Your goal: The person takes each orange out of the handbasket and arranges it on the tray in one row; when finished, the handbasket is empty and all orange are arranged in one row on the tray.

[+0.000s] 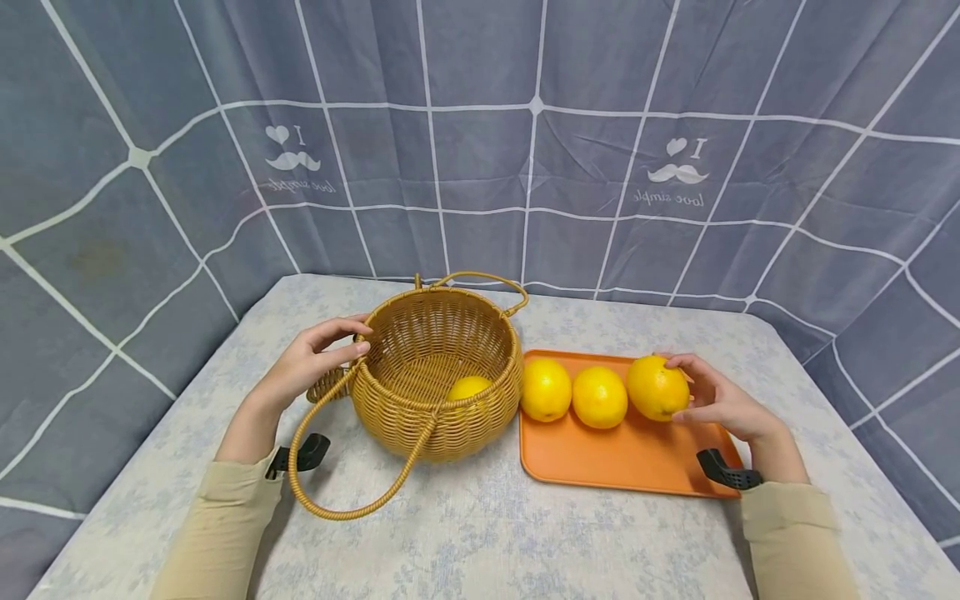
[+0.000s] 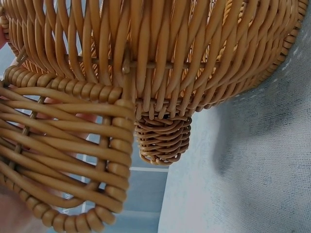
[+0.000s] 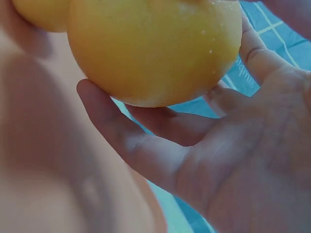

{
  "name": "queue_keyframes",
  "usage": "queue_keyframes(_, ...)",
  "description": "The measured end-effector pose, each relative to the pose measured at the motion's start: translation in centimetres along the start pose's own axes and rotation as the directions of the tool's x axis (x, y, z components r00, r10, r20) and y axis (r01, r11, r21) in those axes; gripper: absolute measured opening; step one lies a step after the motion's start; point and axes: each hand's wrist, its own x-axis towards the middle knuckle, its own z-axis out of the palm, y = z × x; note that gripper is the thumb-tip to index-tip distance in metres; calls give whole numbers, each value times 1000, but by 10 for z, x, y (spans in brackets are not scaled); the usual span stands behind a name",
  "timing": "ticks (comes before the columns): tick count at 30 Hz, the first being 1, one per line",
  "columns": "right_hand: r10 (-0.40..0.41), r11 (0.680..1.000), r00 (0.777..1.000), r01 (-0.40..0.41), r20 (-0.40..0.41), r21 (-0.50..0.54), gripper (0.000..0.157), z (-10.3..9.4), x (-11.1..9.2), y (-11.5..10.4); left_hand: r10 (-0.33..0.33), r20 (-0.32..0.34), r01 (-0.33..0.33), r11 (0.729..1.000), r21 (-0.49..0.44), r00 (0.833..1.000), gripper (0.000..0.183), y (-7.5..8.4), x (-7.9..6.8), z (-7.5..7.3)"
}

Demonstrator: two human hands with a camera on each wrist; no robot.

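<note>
A round wicker basket (image 1: 442, 425) stands left of centre, with one yellow orange (image 1: 468, 387) inside it. My left hand (image 1: 315, 354) holds the basket's left rim between thumb and fingers. On the orange tray (image 1: 615, 467) to the right, two oranges (image 1: 546, 390) sit side by side near the basket. My right hand (image 1: 723, 400) grips a third orange (image 1: 657, 388) at the row's right end, thumb and fingers curled around its side. The right wrist view shows that orange (image 3: 155, 53) close up against the fingers; another is partly cut off behind it.
One looped basket handle (image 1: 352, 512) hangs forward over the patterned tablecloth (image 1: 480, 533); the other (image 1: 487, 277) leans back. A woven piece (image 2: 63, 141) sticks out from the basket's left side. A grey checked curtain (image 1: 480, 167) hangs behind the table.
</note>
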Motion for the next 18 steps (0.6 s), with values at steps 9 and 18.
queue_keyframes(9, 60, 997, 998, -61, -13, -53, 59, -1, -5, 6, -7, 6, 7, 1000, 8, 1000, 31, 1, 0, 0)
queue_keyframes(18, 106, 990, 994, -105, 11, -90, 61, -2, -4, 10, -8, 1, 8, 1000, -1, 1000, 30, 1, 0, 1)
